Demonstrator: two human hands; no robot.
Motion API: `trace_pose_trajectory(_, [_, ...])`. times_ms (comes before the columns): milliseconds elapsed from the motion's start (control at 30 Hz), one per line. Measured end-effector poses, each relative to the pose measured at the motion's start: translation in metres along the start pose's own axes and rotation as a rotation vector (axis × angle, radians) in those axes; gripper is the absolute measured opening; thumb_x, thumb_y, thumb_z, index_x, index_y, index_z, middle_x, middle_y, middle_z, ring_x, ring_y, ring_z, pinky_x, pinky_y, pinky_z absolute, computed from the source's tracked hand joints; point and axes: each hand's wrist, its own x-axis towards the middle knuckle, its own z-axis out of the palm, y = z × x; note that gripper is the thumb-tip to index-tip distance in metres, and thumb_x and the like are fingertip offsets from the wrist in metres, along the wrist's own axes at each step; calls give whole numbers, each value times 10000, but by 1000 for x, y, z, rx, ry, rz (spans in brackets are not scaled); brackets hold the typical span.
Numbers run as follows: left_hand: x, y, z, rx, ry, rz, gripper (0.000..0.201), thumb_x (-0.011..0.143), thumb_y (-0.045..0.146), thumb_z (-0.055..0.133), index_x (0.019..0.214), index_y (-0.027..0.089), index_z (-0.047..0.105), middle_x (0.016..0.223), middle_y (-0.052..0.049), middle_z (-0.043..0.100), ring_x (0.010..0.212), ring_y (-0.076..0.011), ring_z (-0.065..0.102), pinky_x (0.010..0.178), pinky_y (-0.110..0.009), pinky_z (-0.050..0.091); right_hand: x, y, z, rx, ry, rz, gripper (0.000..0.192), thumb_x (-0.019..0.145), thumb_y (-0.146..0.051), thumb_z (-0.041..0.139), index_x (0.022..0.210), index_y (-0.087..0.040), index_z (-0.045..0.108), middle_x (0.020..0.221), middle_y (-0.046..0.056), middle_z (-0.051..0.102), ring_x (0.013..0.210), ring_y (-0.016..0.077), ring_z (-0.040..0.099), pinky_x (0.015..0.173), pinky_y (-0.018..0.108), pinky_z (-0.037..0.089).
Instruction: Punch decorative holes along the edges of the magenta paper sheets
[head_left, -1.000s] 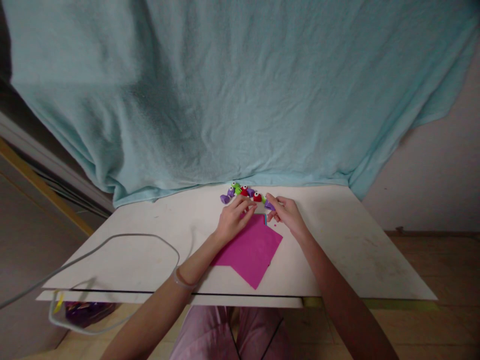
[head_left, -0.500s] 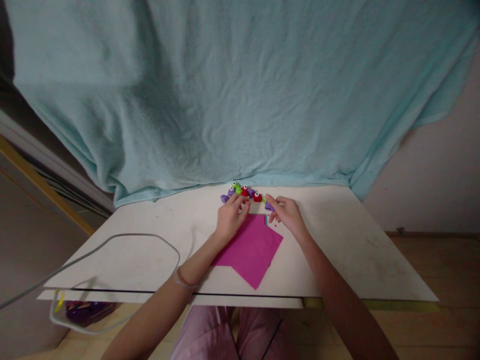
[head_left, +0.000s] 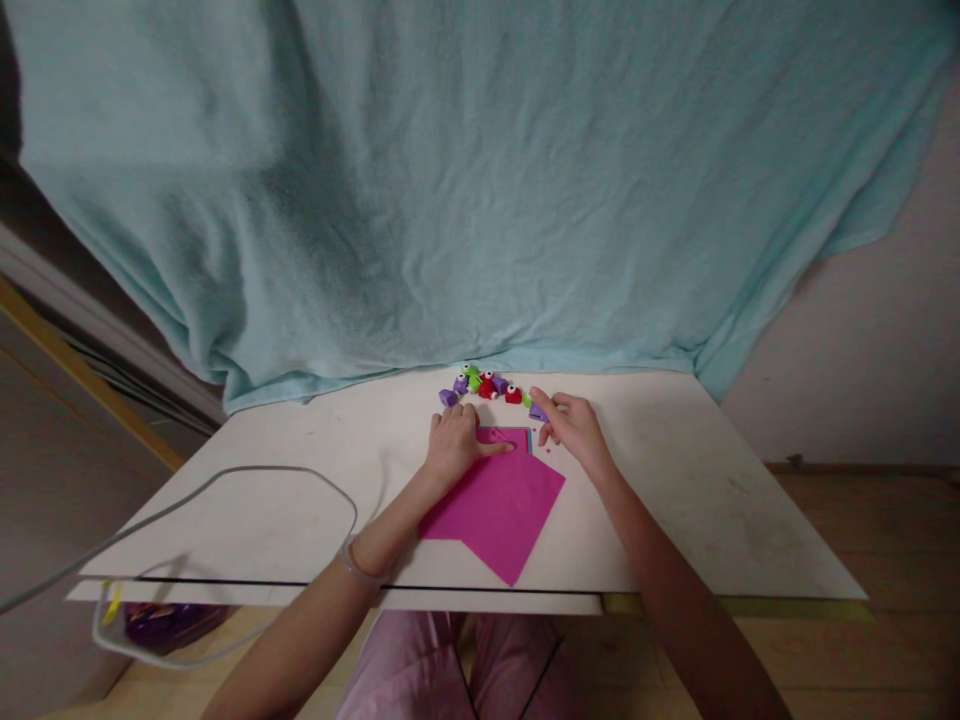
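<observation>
A folded magenta paper sheet lies on the white table, a blue edge showing at its far corner. My left hand rests flat on the paper's far left part, thumb stretched along the top fold. My right hand sits just right of that corner, fingers curled, index finger pointing toward a small purple piece. Whether it grips anything I cannot tell. A row of small paper figures in purple, green and red lies just beyond both hands.
A light blue cloth hangs behind the table and drapes onto its far edge. A grey cable loops over the left of the table. A bin with purple contents sits under the left front edge.
My left hand came back from the figures and pressed flat onto the paper's far part. My right hand stayed beside the corner, barely shifted.
</observation>
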Motion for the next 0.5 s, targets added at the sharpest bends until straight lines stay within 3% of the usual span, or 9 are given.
trace_pose_trajectory(233, [2,-1,-1,-53,-52,21,511,721,642,610,903,169,546,928,-109,614,904,-277,574,771,-362,357,0,1,1,-10,15,-5,528,753,-705,556,604,-199,522,351,7,516,386,172,585,357,213,338])
trace_pose_trajectory(500, [-7,13,-2,-218,-76,10,440,718,428,715,1044,213,513,1017,-81,614,855,-230,617,707,-304,412,0,3,0,-37,27,-38,507,740,-691,581,615,-203,524,375,16,550,368,160,554,359,217,323])
